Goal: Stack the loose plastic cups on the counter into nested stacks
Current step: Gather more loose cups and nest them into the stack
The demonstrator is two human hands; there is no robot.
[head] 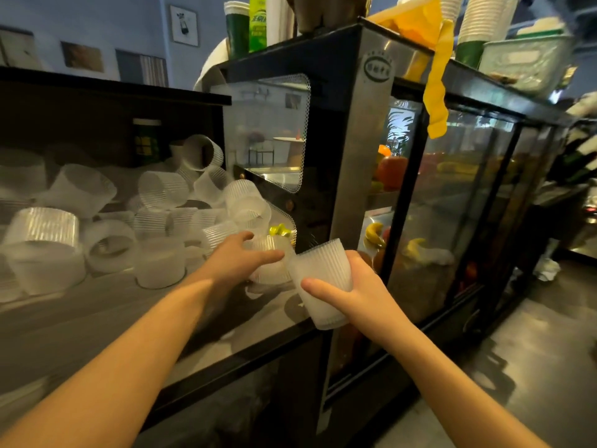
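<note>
My right hand grips a small nested stack of ribbed translucent cups, held base up over the counter's right edge. Just to its left, my left hand curls its fingers and thumb round a single ribbed cup that sits on the counter. Behind and to the left lies a loose pile of several more translucent cups, some upright, some upside down, some on their sides.
A tall glass display case holding fruit stands right against the counter's right end. A small yellow object lies by the case wall behind the gripped cup. Paper cup stacks and a green bottle stand on top of the case.
</note>
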